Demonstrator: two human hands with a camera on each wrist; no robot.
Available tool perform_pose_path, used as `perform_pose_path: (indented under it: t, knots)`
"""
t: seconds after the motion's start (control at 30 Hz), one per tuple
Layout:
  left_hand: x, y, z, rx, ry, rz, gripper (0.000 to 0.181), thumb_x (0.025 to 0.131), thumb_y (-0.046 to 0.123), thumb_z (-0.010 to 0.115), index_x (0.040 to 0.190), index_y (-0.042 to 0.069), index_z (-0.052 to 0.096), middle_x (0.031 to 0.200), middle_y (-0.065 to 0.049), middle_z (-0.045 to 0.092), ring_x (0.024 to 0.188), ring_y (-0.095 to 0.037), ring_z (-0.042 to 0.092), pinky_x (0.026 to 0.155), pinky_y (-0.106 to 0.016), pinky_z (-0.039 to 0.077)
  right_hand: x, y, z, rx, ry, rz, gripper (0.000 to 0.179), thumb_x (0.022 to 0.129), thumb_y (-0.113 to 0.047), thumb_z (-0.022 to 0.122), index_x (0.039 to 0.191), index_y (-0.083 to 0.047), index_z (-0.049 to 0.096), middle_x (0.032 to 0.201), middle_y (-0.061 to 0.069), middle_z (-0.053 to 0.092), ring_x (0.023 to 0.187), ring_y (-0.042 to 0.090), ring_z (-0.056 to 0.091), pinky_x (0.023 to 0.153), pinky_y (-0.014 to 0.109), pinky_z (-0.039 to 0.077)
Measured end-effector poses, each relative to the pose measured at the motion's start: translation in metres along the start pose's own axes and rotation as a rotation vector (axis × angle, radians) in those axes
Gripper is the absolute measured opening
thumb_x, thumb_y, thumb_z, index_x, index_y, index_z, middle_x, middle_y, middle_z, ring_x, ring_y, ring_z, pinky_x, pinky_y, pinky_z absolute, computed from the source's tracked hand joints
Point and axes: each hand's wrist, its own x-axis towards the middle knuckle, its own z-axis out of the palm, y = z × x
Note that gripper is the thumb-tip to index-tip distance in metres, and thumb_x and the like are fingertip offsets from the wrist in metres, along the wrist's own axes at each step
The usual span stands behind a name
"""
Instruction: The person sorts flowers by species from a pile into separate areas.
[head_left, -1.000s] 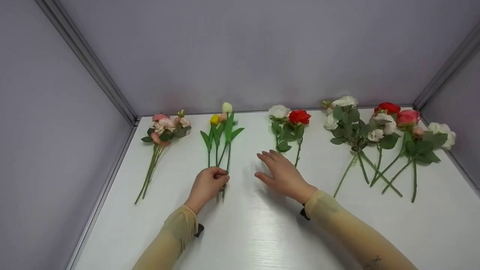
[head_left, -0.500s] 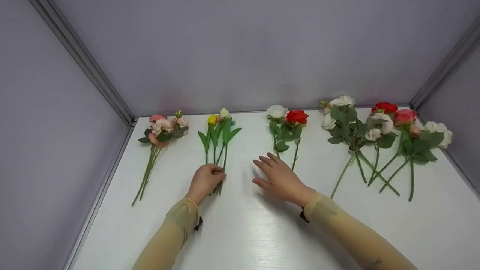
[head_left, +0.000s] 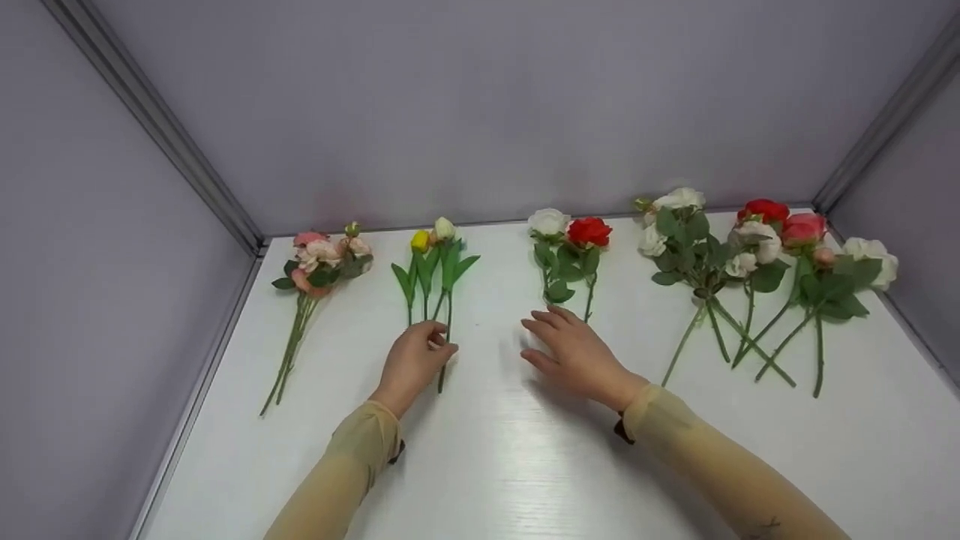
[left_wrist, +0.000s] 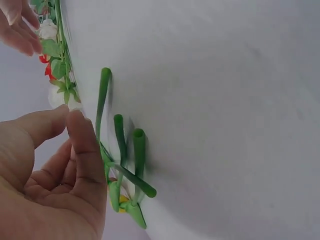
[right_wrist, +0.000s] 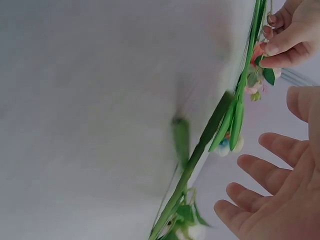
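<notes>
Several tulips lie side by side on the white table (head_left: 480, 465), among them a yellow tulip (head_left: 420, 241) and a white tulip (head_left: 445, 228). My left hand (head_left: 411, 365) hovers over their lower stems, fingers loosely bent. In the left wrist view, thumb and forefinger tips come together beside the stems (left_wrist: 139, 155), with no stem visible between them. My right hand (head_left: 577, 360), fingers spread and holding nothing, is over the lower stems of a white rose (head_left: 549, 222) and a red rose (head_left: 589, 232). Part of those stems is hidden under it.
A bunch of pink flowers (head_left: 318, 255) lies at the left. On the right are a white flower bunch (head_left: 679, 199) and several red, pink and white blooms (head_left: 804, 229) with crossed stems. A grey back wall (head_left: 480, 112) rises behind the flowers.
The tulips have slid slightly toward the person, drawing their heads closer together. My left thumb and forefinger have loosened from the stems. My right hand has shifted a little right.
</notes>
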Motion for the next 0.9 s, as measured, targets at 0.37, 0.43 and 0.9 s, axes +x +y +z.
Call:
perform_pose_path:
  t: [0.37, 0.43, 0.9]
  knots:
    - [-0.021, 0.051, 0.035, 0.375, -0.077, 0.487, 0.062, 0.103, 0.039, 0.063, 0.157, 0.016, 0.043, 0.156, -0.007, 0.044, 0.145, -0.026, 0.039, 0.117, -0.045, 0.035, -0.027, 0.063, -0.037, 0.162, 0.232, 0.213, 0.037, 0.105, -0.031, 0.060, 0.130, -0.005, 0.069, 0.129, 0.014, 0.065, 0.125, 0.037, 0.053, 0.106, 0.054, 0.042]
    - [-0.025, 0.060, 0.044, 0.457, -0.113, 0.580, 0.066, 0.104, 0.043, 0.060, 0.160, 0.017, 0.037, 0.161, -0.008, 0.037, 0.149, -0.027, 0.033, 0.121, -0.044, 0.029, -0.035, 0.079, -0.045, 0.181, 0.262, 0.250, 0.036, 0.106, -0.029, 0.059, 0.129, -0.003, 0.069, 0.128, 0.016, 0.066, 0.124, 0.038, 0.054, 0.105, 0.055, 0.041]
    - [-0.067, 0.122, 0.120, 0.741, -0.301, 1.007, 0.073, 0.103, 0.062, 0.043, 0.165, 0.027, 0.023, 0.170, -0.003, 0.018, 0.156, -0.026, 0.014, 0.125, -0.044, 0.011, -0.118, 0.189, -0.117, 0.261, 0.349, 0.732, 0.051, 0.107, -0.040, 0.043, 0.130, 0.003, 0.058, 0.117, 0.023, 0.061, 0.097, 0.035, 0.057, 0.076, 0.046, 0.047]
